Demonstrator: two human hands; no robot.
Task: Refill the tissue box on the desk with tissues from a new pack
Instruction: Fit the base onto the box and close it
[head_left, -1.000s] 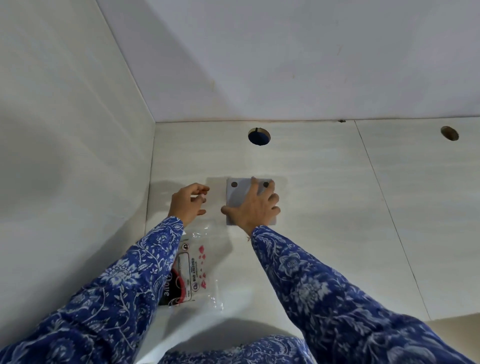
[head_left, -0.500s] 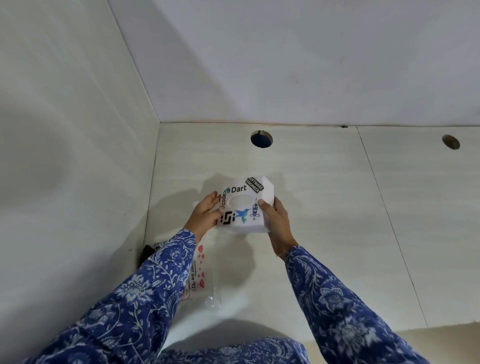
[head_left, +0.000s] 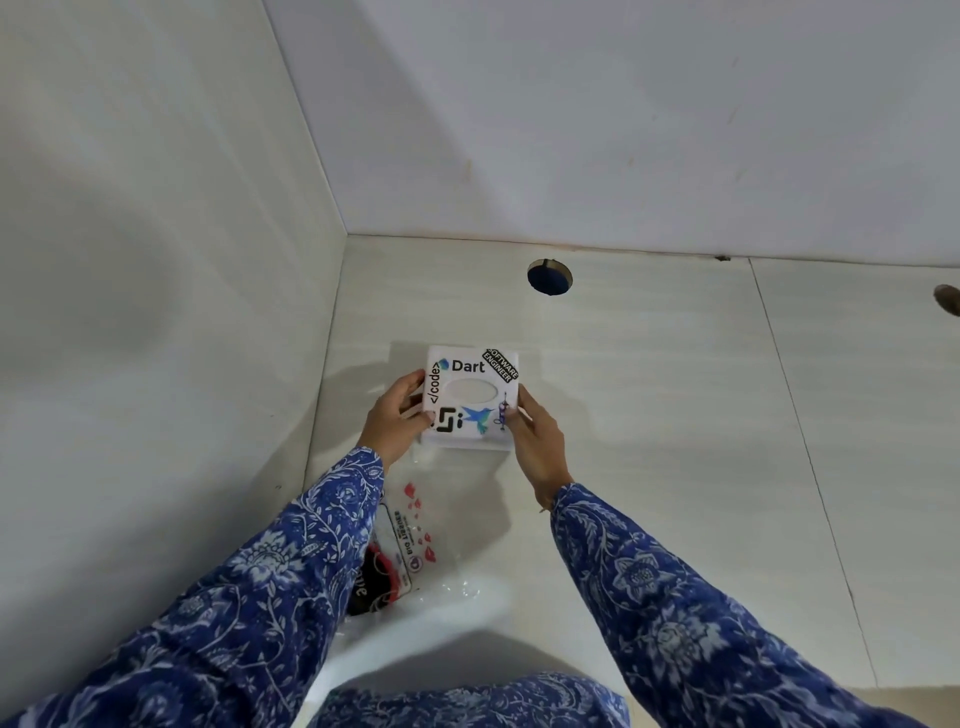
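A white square tissue box (head_left: 470, 397) with stickers and an oval opening on top sits upright on the desk (head_left: 649, 441) near the left wall. White tissue shows through the opening. My left hand (head_left: 397, 415) grips its left side and my right hand (head_left: 535, 441) grips its right side. A clear plastic tissue pack wrapper (head_left: 410, 551) with red hearts and a black and red label lies flat on the desk just in front of the box, partly under my left sleeve.
A white wall panel (head_left: 156, 312) rises close on the left and another (head_left: 623, 130) at the back. A round cable hole (head_left: 549, 276) is in the desk behind the box, and a second hole (head_left: 948, 299) at the far right.
The box was lying with its grey bottom up under my right hand. Both hands lifted it, turned it over, and it now stands with the opening on top.
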